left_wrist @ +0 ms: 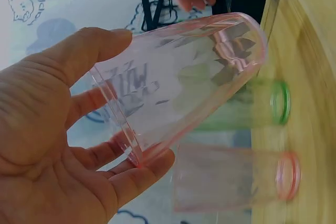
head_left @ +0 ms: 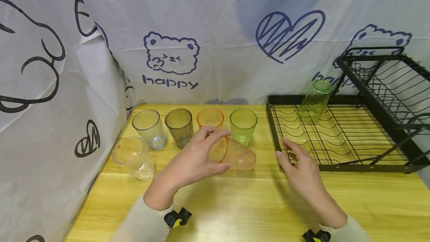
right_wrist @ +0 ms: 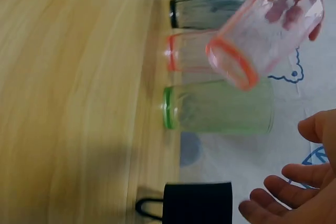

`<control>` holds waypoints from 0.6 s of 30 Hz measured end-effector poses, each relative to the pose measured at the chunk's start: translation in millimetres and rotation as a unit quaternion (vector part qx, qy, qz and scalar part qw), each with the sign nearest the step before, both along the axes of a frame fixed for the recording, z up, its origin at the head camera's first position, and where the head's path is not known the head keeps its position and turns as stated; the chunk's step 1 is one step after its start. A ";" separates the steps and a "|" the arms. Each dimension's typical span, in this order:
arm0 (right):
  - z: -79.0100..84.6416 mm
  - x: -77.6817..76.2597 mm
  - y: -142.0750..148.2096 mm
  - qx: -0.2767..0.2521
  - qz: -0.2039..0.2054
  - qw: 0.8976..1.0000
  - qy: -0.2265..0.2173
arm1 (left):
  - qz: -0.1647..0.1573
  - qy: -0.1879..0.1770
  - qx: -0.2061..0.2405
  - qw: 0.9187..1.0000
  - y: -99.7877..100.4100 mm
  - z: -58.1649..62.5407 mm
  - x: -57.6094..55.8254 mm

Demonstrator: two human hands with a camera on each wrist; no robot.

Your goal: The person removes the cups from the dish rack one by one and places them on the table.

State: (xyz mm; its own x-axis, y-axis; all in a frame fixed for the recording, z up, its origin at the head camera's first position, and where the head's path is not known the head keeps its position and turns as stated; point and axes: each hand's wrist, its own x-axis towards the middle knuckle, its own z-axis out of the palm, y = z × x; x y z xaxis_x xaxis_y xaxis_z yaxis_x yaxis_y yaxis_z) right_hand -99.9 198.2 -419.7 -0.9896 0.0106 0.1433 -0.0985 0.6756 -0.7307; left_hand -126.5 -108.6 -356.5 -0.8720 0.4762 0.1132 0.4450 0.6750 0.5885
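My left hand [head_left: 193,158] grips a pink tumbler [head_left: 241,156] near its rim, fingers and thumb spread on opposite sides. The tumbler lies tilted in the air, its base pointing right. In the left wrist view the pink tumbler [left_wrist: 178,82] appears to have nothing in it. My right hand [head_left: 304,171] holds nothing; its fingers are loosely bent beside the left edge of the black dish rack [head_left: 273,133]. Behind the held tumbler stand a red-rimmed tumbler [head_left: 210,117] and a green tumbler [head_left: 243,126], both upright on the table.
A dark grey tumbler [head_left: 179,128], a bluish one [head_left: 149,128] and a clear one [head_left: 134,158] stand upright at the left. Inside the rack, a green tumbler [head_left: 315,100] stands upside down at the back. An upper rack tier [head_left: 379,96] rises at the right.
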 end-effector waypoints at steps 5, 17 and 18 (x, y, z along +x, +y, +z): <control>-5.5 -1.0 5.1 0.071 0.008 0.997 0.036 | 0.003 0.005 -0.022 1.000 -23.0 3.7 0.8; -27.7 -2.7 13.2 0.228 0.056 0.967 0.099 | 0.025 0.021 -0.102 0.994 -73.0 11.4 2.5; -29.6 -2.8 13.7 0.239 0.057 0.964 0.104 | 0.027 0.025 -0.109 0.993 -75.8 12.5 2.9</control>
